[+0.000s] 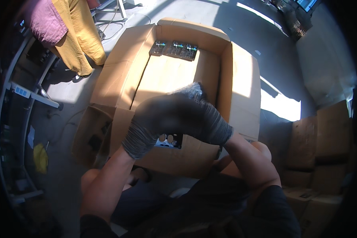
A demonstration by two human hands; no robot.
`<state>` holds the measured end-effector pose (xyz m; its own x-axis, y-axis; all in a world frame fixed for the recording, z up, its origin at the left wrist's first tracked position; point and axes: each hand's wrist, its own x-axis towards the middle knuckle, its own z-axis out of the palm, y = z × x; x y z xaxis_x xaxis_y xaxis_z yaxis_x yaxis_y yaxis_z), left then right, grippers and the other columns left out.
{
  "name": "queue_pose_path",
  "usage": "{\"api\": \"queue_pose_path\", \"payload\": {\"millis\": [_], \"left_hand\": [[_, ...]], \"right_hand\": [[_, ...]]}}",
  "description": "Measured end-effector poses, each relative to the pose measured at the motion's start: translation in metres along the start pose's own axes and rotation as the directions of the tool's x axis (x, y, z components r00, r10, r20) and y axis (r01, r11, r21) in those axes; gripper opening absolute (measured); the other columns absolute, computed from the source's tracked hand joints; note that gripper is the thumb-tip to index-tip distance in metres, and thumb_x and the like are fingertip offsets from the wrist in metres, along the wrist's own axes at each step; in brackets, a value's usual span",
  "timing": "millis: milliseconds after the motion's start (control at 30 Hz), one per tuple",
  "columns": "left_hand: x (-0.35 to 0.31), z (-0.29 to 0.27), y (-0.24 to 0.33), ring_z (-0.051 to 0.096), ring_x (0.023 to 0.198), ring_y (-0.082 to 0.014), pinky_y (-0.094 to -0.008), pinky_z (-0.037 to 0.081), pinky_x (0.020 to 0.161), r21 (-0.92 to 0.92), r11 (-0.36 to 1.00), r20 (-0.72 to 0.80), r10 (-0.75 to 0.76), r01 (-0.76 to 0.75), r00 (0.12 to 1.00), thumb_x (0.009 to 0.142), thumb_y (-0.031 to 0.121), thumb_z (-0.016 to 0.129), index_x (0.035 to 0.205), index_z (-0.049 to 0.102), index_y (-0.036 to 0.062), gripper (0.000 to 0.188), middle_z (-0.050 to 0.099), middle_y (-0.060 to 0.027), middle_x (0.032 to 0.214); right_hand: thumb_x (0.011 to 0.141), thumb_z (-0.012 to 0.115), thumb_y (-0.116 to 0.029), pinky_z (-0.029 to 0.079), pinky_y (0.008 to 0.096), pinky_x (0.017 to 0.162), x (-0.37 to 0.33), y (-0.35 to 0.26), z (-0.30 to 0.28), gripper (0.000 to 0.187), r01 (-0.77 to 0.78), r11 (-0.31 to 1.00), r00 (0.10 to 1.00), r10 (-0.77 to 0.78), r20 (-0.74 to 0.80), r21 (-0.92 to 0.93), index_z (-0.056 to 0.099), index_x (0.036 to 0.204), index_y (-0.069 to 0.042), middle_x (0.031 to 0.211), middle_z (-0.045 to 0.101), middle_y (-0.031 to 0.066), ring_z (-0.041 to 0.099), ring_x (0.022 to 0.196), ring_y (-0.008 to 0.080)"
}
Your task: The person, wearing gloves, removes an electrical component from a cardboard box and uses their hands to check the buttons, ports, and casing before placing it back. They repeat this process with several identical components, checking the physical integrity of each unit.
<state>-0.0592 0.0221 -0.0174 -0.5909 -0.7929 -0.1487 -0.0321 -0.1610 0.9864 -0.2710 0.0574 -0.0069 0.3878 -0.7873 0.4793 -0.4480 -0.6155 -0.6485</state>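
Observation:
Both my hands wear dark grey gloves and come together over an open cardboard box (174,75). My left hand (150,117) and my right hand (208,121) are closed around a shiny, clear-plastic pack (192,92), whose far end shows beyond the fingers. Blur and overlap hide most of the fingers and the rest of the pack. Below the hands, a dark flat piece with round pale spots (169,141) lies on the near flap, partly covered. At the box's far end, several dark packs with a glossy surface (181,50) lie in a row on a cardboard layer.
A smaller open carton (93,135) with dark items stands left of the box. Stacked cardboard boxes (317,139) are at right, near a large pale wrapped bulk (325,55). A person in yellow trousers (81,35) stands far left, beside a metal-framed bench (35,95). A yellow cloth (40,158) lies below.

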Motion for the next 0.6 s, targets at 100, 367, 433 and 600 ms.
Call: {"api": "queue_pose_path", "payload": {"millis": [100, 367, 433, 600], "left_hand": [[0.002, 0.0, -0.003, 0.064, 0.103, -0.02, -0.0338, 0.054, 0.089, 0.426, 0.884, -0.051, 0.236, -0.192, 0.97, 0.094, 0.02, 0.071, 0.117, 0.069, 0.0011, 0.03, 0.058, -0.0113, 0.115], [0.005, 0.015, -0.005, 0.059, 0.113, -0.026, -0.0357, 0.05, 0.095, 0.561, 0.772, -0.093, 0.418, -0.299, 0.904, 0.09, 0.008, 0.071, 0.115, 0.068, 0.0027, 0.026, 0.05, -0.014, 0.123], [0.008, 0.012, -0.012, 0.059, 0.114, -0.0272, -0.0359, 0.05, 0.096, 0.622, 0.709, -0.055, 0.464, -0.334, 0.884, 0.09, 0.007, 0.071, 0.116, 0.067, 0.0024, 0.027, 0.05, -0.0144, 0.123], [0.007, 0.009, -0.019, 0.058, 0.113, -0.03, -0.0367, 0.049, 0.097, 0.725, 0.6, -0.01, 0.499, -0.338, 0.866, 0.089, 0.005, 0.071, 0.118, 0.065, 0.0013, 0.03, 0.049, -0.0163, 0.125]], "right_hand": [[0.1, 0.065, -0.028, 0.058, 0.0315, 0.072, -0.007, -0.006, -0.003, 0.035, -0.425, 0.726, 0.896, 0.42, 0.142, 0.541, 0.064, 0.122, -0.001, 0.099, 0.07, 0.0133, 0.07, 0.083, 0.0184], [0.104, 0.055, -0.043, 0.053, 0.0242, 0.049, 0.0, -0.009, -0.008, 0.047, -0.731, 0.414, 0.653, 0.656, 0.379, 0.543, 0.06, 0.123, -0.001, 0.073, 0.068, 0.0076, 0.066, 0.057, 0.0119], [0.103, 0.056, -0.044, 0.053, 0.024, 0.048, -0.003, -0.009, -0.004, 0.047, -0.704, 0.36, 0.659, 0.652, 0.375, 0.612, 0.061, 0.12, -0.001, 0.071, 0.067, 0.0073, 0.066, 0.057, 0.0127], [0.101, 0.058, -0.048, 0.054, 0.0243, 0.047, -0.004, -0.007, -0.009, 0.049, -0.741, 0.138, 0.572, 0.641, 0.511, 0.658, 0.061, 0.115, -0.001, 0.073, 0.066, 0.0089, 0.068, 0.058, 0.0162]]}}
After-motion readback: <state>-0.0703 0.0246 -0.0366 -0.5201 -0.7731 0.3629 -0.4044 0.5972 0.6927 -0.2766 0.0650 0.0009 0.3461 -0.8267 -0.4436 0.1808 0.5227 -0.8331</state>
